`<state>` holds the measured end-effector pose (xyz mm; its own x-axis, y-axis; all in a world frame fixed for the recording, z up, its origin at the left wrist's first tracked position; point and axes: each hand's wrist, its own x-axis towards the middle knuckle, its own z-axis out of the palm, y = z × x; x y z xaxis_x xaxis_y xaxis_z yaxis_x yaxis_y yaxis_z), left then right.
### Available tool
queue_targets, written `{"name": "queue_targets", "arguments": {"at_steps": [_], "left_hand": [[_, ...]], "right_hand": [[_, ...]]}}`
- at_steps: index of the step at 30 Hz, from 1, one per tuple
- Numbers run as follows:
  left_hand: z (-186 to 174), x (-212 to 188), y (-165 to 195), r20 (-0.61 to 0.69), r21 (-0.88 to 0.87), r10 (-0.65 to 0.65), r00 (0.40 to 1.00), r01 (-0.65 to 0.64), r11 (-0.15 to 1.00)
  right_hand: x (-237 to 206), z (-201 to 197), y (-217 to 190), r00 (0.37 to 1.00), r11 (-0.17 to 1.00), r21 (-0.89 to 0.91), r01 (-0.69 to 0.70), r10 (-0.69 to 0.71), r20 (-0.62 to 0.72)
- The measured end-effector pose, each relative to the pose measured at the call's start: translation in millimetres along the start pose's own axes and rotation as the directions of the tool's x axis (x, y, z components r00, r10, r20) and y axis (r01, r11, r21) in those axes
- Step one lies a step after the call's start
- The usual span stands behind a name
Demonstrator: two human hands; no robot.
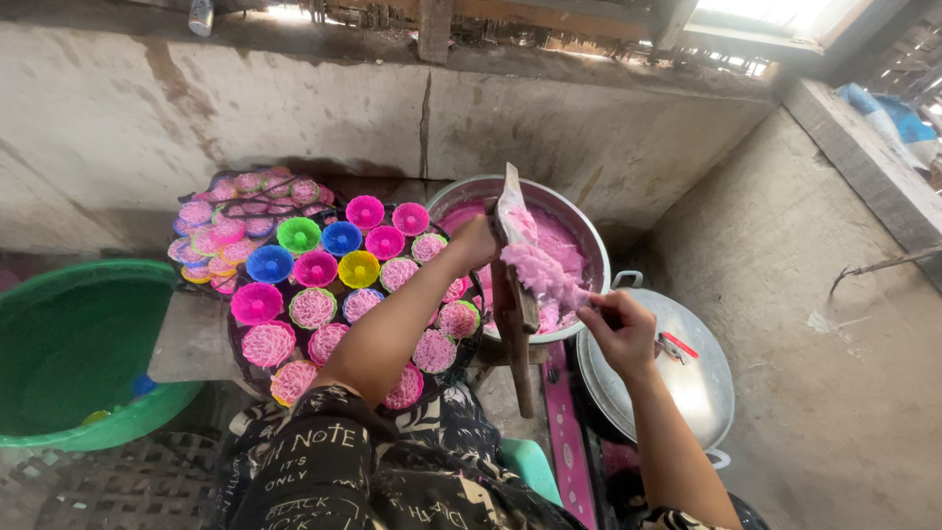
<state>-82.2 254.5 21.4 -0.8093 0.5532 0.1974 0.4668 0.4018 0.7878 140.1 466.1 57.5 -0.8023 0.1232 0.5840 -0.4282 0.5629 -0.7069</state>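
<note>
My left hand [473, 243] grips a flat wooden paddle [514, 294] loaded with pink dough [540, 273], held over a big metal bowl [589, 236] of the same pink dough. My right hand [620, 330] pinches a small tool against the dough at the paddle's lower edge. Left of the bowl, a round tray [240, 368] carries several small coloured cups [299, 236], some empty and some filled with pink noodle-like strands [268, 344].
A second tray of filled cups [231, 211] sits behind the first. A large green basin [74, 348] stands at the left. A lidded metal pot [687, 378] with a red-handled item on it sits at the right. Concrete walls close in behind and to the right.
</note>
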Motion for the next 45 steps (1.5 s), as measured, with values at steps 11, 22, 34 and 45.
{"name": "queue_targets", "arguments": {"at_steps": [11, 22, 34, 45], "left_hand": [[29.3, 12.5, -28.2, 0.15, -0.317, -0.166, 0.975, 0.206, 0.926], [19.1, 1.6, -41.8, 0.23, -0.68, -0.002, 0.973, 0.162, 0.715], [-155.1, -119.9, -19.6, -0.143, -0.807, 0.341, 0.929, -0.309, 0.503], [-243.2, -324.4, 35.7, -0.501, -0.034, 0.397, 0.769, -0.477, 0.878]], "right_hand": [[9.2, -11.3, 23.6, 0.988, 0.987, -0.062, -0.15, 0.153, 0.03], [21.6, -8.1, 31.5, 0.964, 0.956, 0.128, -0.263, 0.255, 0.077], [22.1, 37.0, 2.8, 0.952, 0.941, -0.228, -0.248, 0.281, 0.121], [-92.8, 213.4, -121.2, 0.354, -0.165, 0.347, -0.923, -0.017, 0.935]]}}
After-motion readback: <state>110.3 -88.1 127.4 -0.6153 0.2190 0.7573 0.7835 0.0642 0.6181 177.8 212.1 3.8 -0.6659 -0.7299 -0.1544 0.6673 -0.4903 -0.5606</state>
